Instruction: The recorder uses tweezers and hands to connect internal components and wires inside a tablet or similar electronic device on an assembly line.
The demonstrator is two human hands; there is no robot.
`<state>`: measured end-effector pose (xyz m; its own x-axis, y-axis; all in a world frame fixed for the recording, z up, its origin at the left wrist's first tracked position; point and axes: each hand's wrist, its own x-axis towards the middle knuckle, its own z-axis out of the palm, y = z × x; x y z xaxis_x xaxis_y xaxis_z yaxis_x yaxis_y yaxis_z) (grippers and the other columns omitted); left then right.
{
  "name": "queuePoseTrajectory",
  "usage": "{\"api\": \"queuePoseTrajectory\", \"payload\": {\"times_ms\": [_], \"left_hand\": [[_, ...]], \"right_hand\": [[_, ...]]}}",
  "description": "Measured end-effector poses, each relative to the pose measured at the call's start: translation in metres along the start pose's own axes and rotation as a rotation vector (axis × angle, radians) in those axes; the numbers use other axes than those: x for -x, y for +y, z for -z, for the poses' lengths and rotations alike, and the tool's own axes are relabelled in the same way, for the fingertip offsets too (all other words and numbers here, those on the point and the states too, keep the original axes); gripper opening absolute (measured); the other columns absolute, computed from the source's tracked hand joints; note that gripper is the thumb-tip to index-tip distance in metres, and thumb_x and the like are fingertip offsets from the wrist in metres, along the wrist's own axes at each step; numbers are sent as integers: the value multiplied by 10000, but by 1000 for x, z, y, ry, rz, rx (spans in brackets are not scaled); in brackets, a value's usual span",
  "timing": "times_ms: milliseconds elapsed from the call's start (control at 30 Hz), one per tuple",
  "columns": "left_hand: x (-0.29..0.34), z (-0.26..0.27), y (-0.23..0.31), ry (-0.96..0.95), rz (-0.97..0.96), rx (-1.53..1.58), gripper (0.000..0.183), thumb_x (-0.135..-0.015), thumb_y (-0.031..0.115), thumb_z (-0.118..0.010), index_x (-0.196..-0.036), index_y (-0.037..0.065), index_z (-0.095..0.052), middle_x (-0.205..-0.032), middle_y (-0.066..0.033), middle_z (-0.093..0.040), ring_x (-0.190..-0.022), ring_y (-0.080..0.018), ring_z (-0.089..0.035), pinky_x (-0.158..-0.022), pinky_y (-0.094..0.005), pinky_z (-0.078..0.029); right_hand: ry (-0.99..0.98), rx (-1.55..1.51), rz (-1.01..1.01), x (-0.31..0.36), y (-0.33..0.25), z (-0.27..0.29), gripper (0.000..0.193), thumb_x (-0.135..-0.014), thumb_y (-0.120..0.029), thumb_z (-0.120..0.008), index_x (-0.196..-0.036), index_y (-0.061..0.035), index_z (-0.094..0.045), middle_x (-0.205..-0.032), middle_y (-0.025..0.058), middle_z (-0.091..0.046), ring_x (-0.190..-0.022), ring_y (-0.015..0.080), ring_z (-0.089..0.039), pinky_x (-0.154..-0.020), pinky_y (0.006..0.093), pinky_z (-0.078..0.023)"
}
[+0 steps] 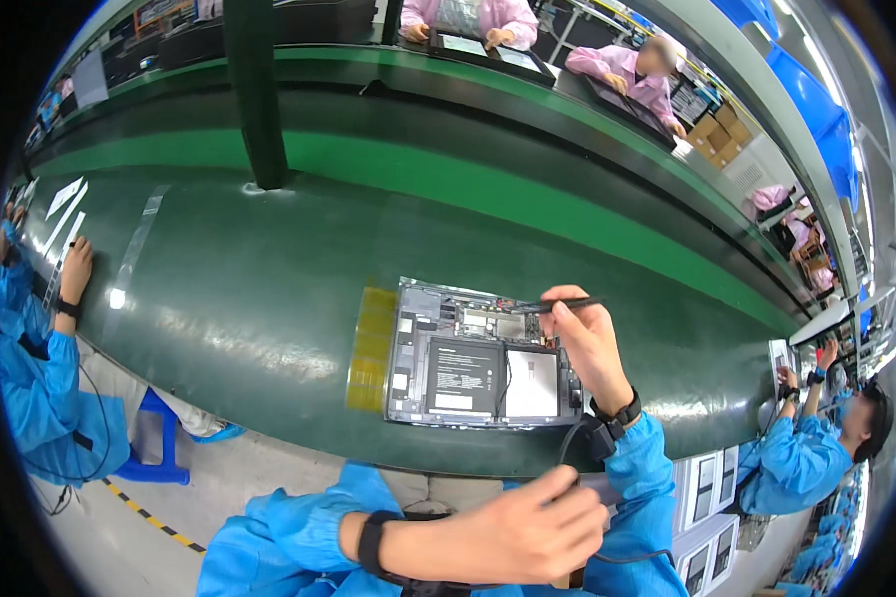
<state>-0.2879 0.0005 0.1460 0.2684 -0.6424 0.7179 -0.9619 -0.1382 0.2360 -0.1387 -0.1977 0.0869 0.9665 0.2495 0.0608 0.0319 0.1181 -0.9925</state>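
An opened tablet [401, 383] lies on the green bench in front of me, its black battery [463, 376], pale metal plate and circuit boards exposed. My right hand [589, 343] is over its right edge, closed around black tweezers [579, 302]. The tips point left, above the upper circuit board [488, 322]. My left hand [508, 527] is off the bench, nearer to me, with curled fingers beside the black cord [567, 438] of my right wrist strap. What those fingers hold, if anything, is hidden.
Amber tape strips [370, 348] stick out along the tablet's left side. A dark post [256, 109] rises from the bench's far edge. Co-workers in blue sit left and right; others in pink work across. White boxes [705, 488] stand below right, and a blue stool [156, 443] lower left.
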Motion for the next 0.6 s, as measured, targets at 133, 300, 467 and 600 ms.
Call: {"api": "queuePoseTrajectory", "payload": {"times_ms": [133,300,467,600], "left_hand": [[-26,10,-20,299,47,229,214,-708,161,-622,-882,35,-626,-830,-40,-559,-825,-203,-551,-779,-346,-453],[-6,32,-67,-9,248,74,556,-778,302,-743,-1224,14,-575,-1065,-88,-588,-869,-233,-580,-737,-345,-473],[31,18,-125,-526,282,-291,658,-832,446,-663,-1312,18,-521,-1240,-103,-552,-1042,-252,-515,-874,-364,-423],[40,3,-148,-603,143,-272,630,-901,539,-537,-1339,86,-521,-1365,-86,-521,-1035,-262,-549,-917,-410,-416]], "right_hand": [[64,-95,42,-4,2,6,234,-952,-169,-622,-1111,2,-605,-834,14,-606,-767,97,-548,-753,245,-426],[154,57,137,7,-7,33,173,-962,-171,-613,-1027,-11,-608,-794,0,-578,-697,80,-526,-664,238,-425],[256,180,211,8,0,42,150,-951,-110,-605,-1051,-1,-578,-741,-1,-558,-605,59,-508,-541,209,-403],[127,340,372,24,3,24,174,-861,1,-630,-1034,-16,-625,-741,43,-595,-572,126,-567,-542,260,-460]]}}
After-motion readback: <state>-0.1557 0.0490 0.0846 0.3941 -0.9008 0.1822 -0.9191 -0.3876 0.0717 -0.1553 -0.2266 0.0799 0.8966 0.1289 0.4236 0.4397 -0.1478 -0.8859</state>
